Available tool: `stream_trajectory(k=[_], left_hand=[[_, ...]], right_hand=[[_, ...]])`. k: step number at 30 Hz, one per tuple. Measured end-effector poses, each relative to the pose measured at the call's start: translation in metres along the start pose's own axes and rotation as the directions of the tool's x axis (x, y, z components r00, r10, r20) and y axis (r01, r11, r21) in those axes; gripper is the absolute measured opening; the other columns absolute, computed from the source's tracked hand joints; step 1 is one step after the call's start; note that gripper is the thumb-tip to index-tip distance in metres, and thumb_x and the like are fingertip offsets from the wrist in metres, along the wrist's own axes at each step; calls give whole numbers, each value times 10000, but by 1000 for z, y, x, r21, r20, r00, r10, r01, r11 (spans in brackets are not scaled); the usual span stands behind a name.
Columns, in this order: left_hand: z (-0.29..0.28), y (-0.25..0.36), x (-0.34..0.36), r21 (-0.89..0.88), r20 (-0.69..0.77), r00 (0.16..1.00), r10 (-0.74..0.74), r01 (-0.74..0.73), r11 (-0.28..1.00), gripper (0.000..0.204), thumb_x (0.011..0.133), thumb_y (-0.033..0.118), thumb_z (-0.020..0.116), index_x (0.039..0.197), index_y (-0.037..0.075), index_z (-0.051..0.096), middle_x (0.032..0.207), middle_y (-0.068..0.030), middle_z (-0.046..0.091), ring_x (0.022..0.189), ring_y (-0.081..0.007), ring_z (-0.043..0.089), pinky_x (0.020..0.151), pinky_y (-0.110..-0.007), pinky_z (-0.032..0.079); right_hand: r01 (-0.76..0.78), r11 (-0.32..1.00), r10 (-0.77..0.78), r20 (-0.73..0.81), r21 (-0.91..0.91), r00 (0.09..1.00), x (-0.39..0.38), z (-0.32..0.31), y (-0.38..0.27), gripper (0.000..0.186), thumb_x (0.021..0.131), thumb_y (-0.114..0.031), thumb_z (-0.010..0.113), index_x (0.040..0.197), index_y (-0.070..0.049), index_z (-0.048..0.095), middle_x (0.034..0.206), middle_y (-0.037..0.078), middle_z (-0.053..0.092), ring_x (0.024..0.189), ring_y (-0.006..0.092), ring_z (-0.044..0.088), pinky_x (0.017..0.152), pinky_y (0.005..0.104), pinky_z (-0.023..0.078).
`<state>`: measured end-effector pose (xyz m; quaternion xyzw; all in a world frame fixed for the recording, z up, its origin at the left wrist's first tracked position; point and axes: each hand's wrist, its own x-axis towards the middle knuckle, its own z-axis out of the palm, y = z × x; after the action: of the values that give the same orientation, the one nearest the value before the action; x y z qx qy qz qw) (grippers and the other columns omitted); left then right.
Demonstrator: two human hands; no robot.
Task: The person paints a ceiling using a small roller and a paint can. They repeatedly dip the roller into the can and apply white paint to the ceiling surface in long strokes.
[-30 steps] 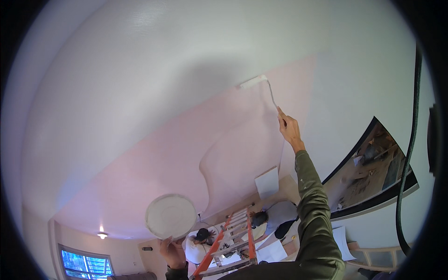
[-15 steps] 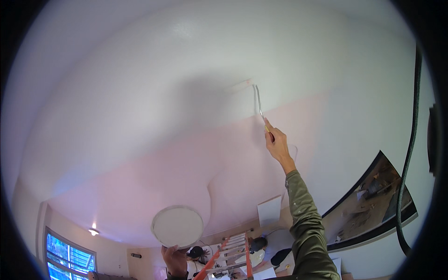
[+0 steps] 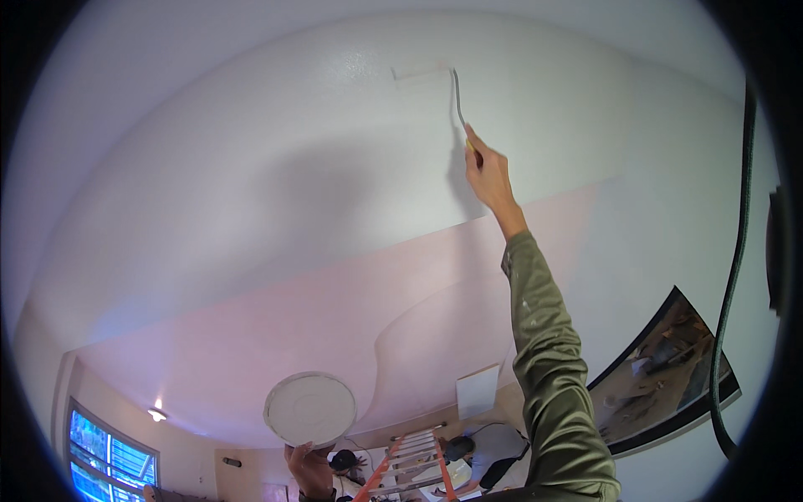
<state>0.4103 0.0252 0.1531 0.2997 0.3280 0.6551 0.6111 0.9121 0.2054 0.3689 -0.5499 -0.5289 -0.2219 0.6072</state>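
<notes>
My right hand [image 3: 492, 177] is raised high and closed round the yellow handle of a paint roller [image 3: 423, 72]. The roller's pale sleeve lies against the white upper part of the wall [image 3: 401, 176], and its bent metal rod runs down to my fingers. Below the white area the wall is pink, with a wavy line down it. Low in the view, my left hand [image 3: 309, 470] grips the rim of a round white tub [image 3: 309, 408]. The tub's surface looks pale and flat; its sides and my fingers beneath are mostly hidden.
An orange stepladder [image 3: 414, 458] stands below, with people [image 3: 489, 452] around it. A white panel [image 3: 478, 391] leans at the wall's foot. On the right are a large dark-framed screen or picture [image 3: 669, 376] and a thick black cable [image 3: 739, 243]. A window [image 3: 109, 452] is at lower left.
My right hand has moved the paint roller upward along the wall, nearer the ceiling. The view has shifted slightly; my left hand still holds the tub.
</notes>
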Motion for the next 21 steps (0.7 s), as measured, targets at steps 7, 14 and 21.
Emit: stream_trajectory(k=[7, 14, 21], left_hand=[[-9, 1, 3, -9, -8, 1000, 22, -22, 1000, 545, 814, 159, 597, 1331, 35, 478, 1203, -152, 615, 1015, -280, 671, 796, -392, 624], [-11, 2, 4, 2, -7, 1000, 26, -26, 1000, 540, 824, 182, 601, 1329, 33, 483, 1227, -161, 610, 1029, -281, 671, 795, -380, 624], [-10, 3, 3, -57, -39, 999, 14, -16, 998, 625, 784, 109, 604, 1369, -24, 427, 1257, -200, 563, 1071, -336, 647, 767, -422, 638]], right_hand=[[11, 998, -11, -7, -57, 1000, 70, -3, -39, 437, 944, -118, 537, 1379, -82, 574, 711, 216, 609, 612, 304, 585, 669, 394, 499], [-72, 995, 75, 33, -75, 997, 85, -4, -49, 458, 947, -142, 534, 1402, -103, 555, 769, 202, 660, 680, 316, 639, 729, 406, 517], [-67, 996, 68, 19, -61, 997, 90, -1, -49, 457, 951, -144, 528, 1405, -103, 553, 773, 205, 666, 687, 321, 642, 734, 409, 515]])
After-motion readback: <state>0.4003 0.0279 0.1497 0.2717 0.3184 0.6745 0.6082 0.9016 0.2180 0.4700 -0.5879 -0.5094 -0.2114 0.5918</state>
